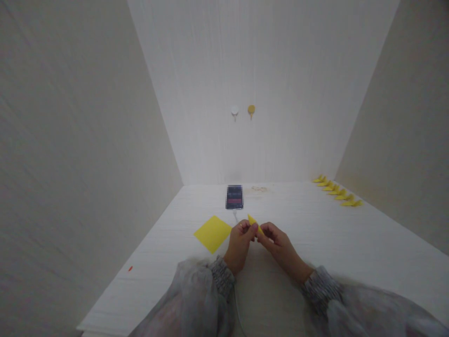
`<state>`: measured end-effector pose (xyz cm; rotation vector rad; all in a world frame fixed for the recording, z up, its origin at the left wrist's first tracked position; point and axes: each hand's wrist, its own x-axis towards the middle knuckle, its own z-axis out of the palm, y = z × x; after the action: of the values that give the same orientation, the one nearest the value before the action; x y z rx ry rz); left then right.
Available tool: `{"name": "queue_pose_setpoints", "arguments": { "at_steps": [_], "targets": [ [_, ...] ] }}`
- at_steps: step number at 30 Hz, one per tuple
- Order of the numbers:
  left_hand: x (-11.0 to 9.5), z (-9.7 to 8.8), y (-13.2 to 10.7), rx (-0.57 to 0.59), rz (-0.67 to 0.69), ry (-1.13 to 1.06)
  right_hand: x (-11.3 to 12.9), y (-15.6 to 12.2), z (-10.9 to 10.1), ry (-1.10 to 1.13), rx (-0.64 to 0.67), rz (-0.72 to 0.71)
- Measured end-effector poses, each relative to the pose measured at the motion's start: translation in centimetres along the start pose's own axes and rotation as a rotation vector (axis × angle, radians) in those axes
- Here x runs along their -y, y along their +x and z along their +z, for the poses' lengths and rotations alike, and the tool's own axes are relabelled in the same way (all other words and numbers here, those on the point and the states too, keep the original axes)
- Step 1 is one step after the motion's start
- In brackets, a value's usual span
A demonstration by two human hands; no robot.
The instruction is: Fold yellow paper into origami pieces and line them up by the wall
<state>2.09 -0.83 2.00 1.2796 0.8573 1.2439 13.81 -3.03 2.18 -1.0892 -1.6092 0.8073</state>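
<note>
Between my two hands, just above the white table (168, 255), is a small folded piece of yellow paper (251, 219) with a pointed tip facing up and left. My left hand (242, 241) pinches it from the left, thumb on top, a ring on one finger. From the right, my right hand (278, 243) grips its lower end with thumb and curled fingers. Part of the paper is hidden behind the fingertips. A flat square yellow sheet (212, 235) lies left of my left hand, one corner close to it.
A phone (234, 197) with a blurred screen lies at the back, with a white cable (235, 216) attached. Several folded yellow paper pieces (336, 192) form a row at the back right. Two hooks (251, 110) are on the back wall. A small red bit (130, 268) lies left.
</note>
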Motion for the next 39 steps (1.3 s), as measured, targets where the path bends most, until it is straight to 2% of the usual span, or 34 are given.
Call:
{"name": "queue_pose_setpoints", "arguments": {
  "at_steps": [6, 10, 14, 17, 19, 23, 28, 30, 35, 39],
  "targets": [
    [0.4, 0.1, 0.2, 0.049, -0.073, -0.189, 0.3, -0.3, -0.1, -0.189, -0.062, -0.066],
    [0.7, 0.3, 0.1, -0.003, -0.087, -0.088, 0.1, -0.3, -0.8, -0.516, -0.133, -0.196],
    [0.5, 0.5, -0.2, 0.066, -0.066, -0.032, 0.4, -0.1, -1.3, -0.858, -0.122, -0.315],
    [0.3, 0.4, -0.1, 0.055, -0.090, -0.041, 0.8, -0.1, -1.0, -0.952, -0.089, -0.367],
    [0.3, 0.1, 0.1, 0.016, -0.099, -0.071, 0.9, -0.1, -0.7, -0.897, -0.042, -0.415],
    [0.0, -0.7, 0.5, -0.033, -0.128, -0.154, 0.6, -0.1, -0.9, -0.648, 0.027, -0.494],
    [-0.6, -1.2, 0.4, 0.074, -0.205, -0.260, -0.3, 0.3, -2.2, -0.486, 0.092, -0.537],
    [-0.5, -1.3, 0.3, 0.095, -0.214, -0.295, -0.5, 0.4, -2.6, -0.455, 0.115, -0.527],
    [-0.2, -1.1, 0.3, 0.041, -0.206, -0.321, -0.5, 0.5, -2.7, -0.362, 0.185, -0.461],
    [-0.3, -0.9, 0.2, 0.090, -0.190, -0.299, -0.7, 0.7, -2.7, -0.259, 0.138, -0.411]
  ]
}}
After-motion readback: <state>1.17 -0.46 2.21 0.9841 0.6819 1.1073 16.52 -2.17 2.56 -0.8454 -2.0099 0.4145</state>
